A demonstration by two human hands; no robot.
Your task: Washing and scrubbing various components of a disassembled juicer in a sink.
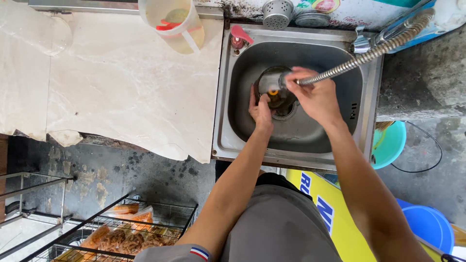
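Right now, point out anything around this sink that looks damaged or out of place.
The marble counter left of the sink has a ragged, broken front edge. Dark grime lines the wall behind the sink. In the basin, the left hand steadies a metal cup while the right hand holds the flexible hose.

A pale marble surface [121,82] lies left of the basin, carrying a clear plastic jug [171,23] with red bits inside. Behind the basin stand a perforated metal cup [277,13] and a flat round metal lid [312,19]. A wire rack [121,228] below holds bagged fried food. A teal bucket [391,143] and a blue tub [429,225] stand at the right.
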